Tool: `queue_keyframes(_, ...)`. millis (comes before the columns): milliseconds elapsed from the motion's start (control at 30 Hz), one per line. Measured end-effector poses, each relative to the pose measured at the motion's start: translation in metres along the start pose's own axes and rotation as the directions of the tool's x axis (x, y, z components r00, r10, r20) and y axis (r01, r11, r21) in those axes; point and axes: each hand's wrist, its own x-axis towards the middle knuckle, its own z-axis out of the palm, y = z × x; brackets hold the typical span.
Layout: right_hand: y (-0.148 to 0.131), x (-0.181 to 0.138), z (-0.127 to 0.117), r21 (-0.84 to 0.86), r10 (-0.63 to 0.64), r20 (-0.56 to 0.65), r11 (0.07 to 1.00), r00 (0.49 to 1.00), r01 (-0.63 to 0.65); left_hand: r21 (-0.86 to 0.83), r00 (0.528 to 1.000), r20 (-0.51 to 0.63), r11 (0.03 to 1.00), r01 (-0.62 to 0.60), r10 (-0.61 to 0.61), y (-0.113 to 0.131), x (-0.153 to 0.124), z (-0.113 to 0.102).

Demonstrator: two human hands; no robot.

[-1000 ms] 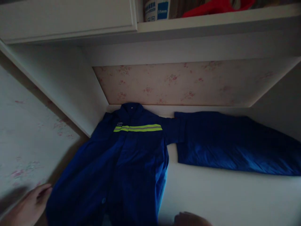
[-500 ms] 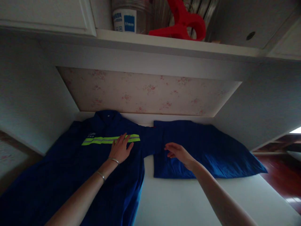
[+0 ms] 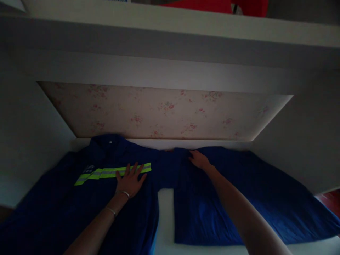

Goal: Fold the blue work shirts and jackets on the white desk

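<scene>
A dark blue work jacket (image 3: 106, 202) lies spread out on the left, its collar toward the back wall. A yellow-green reflective strip (image 3: 106, 173) crosses its chest. My left hand (image 3: 130, 180) presses flat on the chest over the strip, fingers spread. The jacket's short-looking sleeve (image 3: 167, 170) points right and overlaps a second blue garment (image 3: 239, 191), which lies flat and whose kind I cannot make out. My right hand (image 3: 199, 160) is at the far corner of the sleeve's end, fingers slightly bent and apart, touching the cloth.
A white surface (image 3: 166, 212) shows between the garments. Behind it stands a panel with floral wallpaper (image 3: 170, 113). A white shelf (image 3: 170, 23) runs overhead, with a red object (image 3: 212, 5) on it. Side walls close in the left and right.
My right hand has moved away from me along the sleeve's end toward the back wall and down onto the cloth. My left hand stays on the strip. The view has come closer and tilted down.
</scene>
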Motion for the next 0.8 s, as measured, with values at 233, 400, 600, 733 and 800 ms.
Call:
queue_keyframes(233,-0.006,-0.027,-0.006,-0.158,-0.012,-0.099,0.987,0.995,-0.003,-0.019,1.0,-0.006,1.0,0.012,-0.012,0.001,0.003,-0.003)
queue_keyframes(400,-0.002,-0.086,-0.019,-0.214,-0.032,-0.203,0.977,0.979,-0.012,-0.065,0.989,-0.116,0.993,-0.097,0.089,0.015,-0.01,-0.025)
queue_keyframes(600,0.008,-0.166,-0.029,-0.181,-0.14,-0.234,0.978,0.962,0.099,-0.16,0.891,-0.183,0.882,-0.444,0.415,0.103,-0.043,-0.07)
queue_keyframes(733,0.005,-0.224,-0.027,-0.087,-0.213,-0.136,0.975,0.967,0.203,-0.245,0.771,-0.219,0.731,-0.637,0.598,0.172,-0.057,-0.084)
queue_keyframes(800,-0.001,-0.253,-0.023,-0.033,-0.227,-0.114,0.974,0.967,0.224,-0.259,0.712,-0.158,0.667,-0.699,0.684,0.194,-0.065,-0.086)
